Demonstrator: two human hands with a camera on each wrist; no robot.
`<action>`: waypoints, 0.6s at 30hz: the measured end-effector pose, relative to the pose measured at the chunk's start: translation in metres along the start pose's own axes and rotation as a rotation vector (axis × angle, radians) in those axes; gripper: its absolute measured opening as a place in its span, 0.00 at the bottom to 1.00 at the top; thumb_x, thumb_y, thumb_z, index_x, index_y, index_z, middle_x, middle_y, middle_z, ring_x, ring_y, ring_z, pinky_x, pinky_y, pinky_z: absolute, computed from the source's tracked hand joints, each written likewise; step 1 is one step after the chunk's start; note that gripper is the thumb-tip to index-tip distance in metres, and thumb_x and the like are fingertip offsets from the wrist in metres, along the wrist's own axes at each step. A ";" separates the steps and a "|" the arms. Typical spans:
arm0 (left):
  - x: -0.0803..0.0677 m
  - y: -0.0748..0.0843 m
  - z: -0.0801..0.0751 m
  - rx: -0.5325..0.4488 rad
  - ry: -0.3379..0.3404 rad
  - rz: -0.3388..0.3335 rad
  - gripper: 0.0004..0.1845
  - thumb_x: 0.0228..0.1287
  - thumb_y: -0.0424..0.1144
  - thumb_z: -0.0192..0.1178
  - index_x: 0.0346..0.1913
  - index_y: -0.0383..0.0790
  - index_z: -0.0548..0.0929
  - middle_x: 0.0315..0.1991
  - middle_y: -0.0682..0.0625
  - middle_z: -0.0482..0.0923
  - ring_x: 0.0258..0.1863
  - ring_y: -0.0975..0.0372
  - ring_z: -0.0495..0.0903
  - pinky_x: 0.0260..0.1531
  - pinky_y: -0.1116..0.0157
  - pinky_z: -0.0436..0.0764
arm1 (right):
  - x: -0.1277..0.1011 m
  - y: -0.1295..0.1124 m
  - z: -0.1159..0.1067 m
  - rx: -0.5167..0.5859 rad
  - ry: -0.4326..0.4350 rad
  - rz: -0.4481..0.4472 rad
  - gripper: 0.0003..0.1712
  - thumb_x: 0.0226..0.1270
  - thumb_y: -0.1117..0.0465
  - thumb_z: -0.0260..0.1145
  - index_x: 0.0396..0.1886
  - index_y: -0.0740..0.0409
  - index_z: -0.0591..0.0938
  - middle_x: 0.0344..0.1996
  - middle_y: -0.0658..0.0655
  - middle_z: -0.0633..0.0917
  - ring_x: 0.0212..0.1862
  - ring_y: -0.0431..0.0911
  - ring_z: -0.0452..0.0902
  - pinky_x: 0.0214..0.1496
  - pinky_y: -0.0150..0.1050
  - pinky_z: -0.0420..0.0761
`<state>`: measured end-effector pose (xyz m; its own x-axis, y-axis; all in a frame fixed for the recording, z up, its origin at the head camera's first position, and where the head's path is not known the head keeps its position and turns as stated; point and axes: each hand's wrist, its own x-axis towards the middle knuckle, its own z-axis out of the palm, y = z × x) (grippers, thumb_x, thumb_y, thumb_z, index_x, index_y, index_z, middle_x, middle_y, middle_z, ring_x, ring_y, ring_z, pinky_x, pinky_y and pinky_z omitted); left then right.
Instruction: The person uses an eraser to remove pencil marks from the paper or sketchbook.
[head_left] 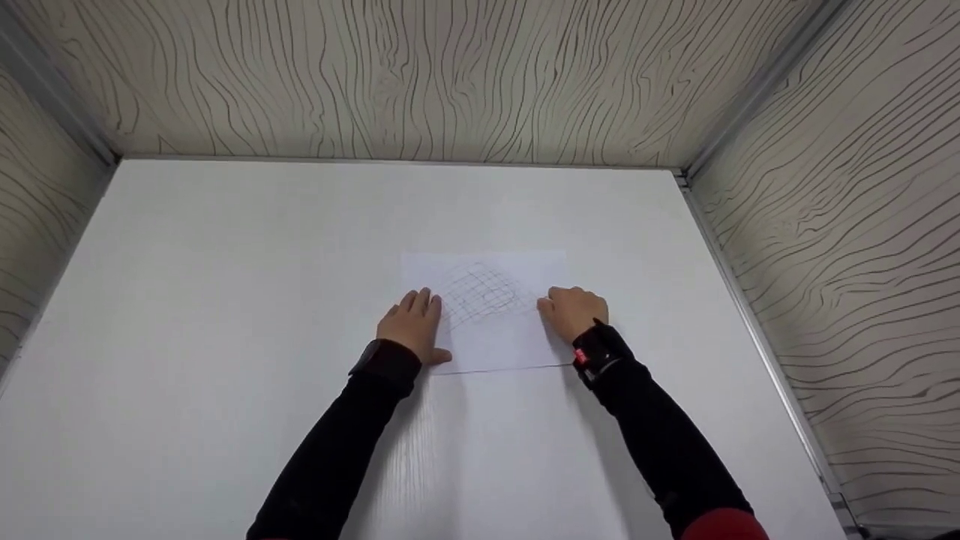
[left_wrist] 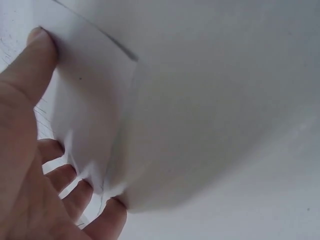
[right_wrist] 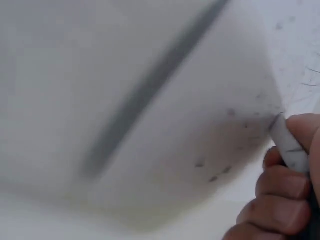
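A white sheet of paper (head_left: 499, 345) lies on the table, with a hand-drawn pencil grid (head_left: 480, 291) across its upper middle. My left hand (head_left: 409, 324) rests on the sheet's left side, fingers extended and thumb (left_wrist: 37, 57) spread toward the near edge. At the right side, my right hand (head_left: 577, 311) pinches a small white eraser (right_wrist: 287, 142) between thumb and curled fingers. The eraser's tip meets the paper, and its lower part is hidden in the hand. Dark eraser crumbs (right_wrist: 214, 178) lie scattered beside it.
The white tabletop (head_left: 225, 300) extends around the sheet. Wood-grain-patterned panels (head_left: 420, 82) stand behind the table and on both sides, joined by grey metal corner strips (head_left: 757, 90). The sheet's near edge is slightly raised and casts a shadow.
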<state>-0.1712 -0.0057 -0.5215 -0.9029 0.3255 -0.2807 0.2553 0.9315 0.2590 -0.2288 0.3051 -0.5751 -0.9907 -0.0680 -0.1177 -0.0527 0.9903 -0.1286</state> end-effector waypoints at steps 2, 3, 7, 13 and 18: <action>-0.008 0.004 -0.008 0.014 -0.017 -0.009 0.54 0.75 0.56 0.82 0.91 0.32 0.68 0.94 0.36 0.64 0.94 0.43 0.66 0.92 0.45 0.73 | 0.002 -0.017 0.008 -0.025 0.016 -0.055 0.24 0.93 0.45 0.63 0.40 0.57 0.90 0.30 0.58 0.90 0.31 0.51 0.81 0.38 0.54 0.88; -0.009 0.004 -0.009 0.010 -0.020 -0.011 0.54 0.75 0.56 0.82 0.91 0.32 0.68 0.94 0.35 0.64 0.94 0.43 0.65 0.92 0.45 0.73 | 0.002 -0.029 0.012 -0.039 0.019 -0.090 0.24 0.93 0.44 0.63 0.40 0.56 0.90 0.29 0.57 0.90 0.30 0.50 0.81 0.37 0.52 0.89; -0.002 -0.003 0.007 -0.047 0.000 0.000 0.54 0.74 0.54 0.83 0.90 0.31 0.68 0.94 0.34 0.64 0.94 0.41 0.64 0.92 0.43 0.72 | -0.002 -0.072 0.022 -0.109 0.001 -0.171 0.27 0.94 0.41 0.62 0.41 0.56 0.91 0.27 0.56 0.90 0.29 0.48 0.83 0.35 0.51 0.91; 0.012 -0.011 0.026 -0.015 0.025 0.024 0.55 0.73 0.58 0.83 0.90 0.33 0.68 0.93 0.34 0.65 0.94 0.40 0.66 0.91 0.42 0.74 | -0.009 -0.081 0.020 -0.063 -0.009 -0.068 0.29 0.93 0.38 0.64 0.42 0.56 0.94 0.31 0.59 0.93 0.32 0.51 0.85 0.42 0.54 0.94; -0.004 -0.003 0.000 -0.009 -0.006 0.012 0.53 0.76 0.55 0.81 0.90 0.32 0.68 0.93 0.34 0.65 0.94 0.41 0.65 0.92 0.43 0.73 | 0.001 -0.022 0.009 0.002 0.002 0.005 0.31 0.93 0.40 0.62 0.32 0.56 0.87 0.24 0.55 0.85 0.28 0.48 0.76 0.33 0.47 0.83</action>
<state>-0.1687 -0.0093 -0.5211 -0.8979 0.3373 -0.2829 0.2625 0.9261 0.2711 -0.2277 0.2821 -0.5813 -0.9912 -0.0627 -0.1169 -0.0473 0.9904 -0.1301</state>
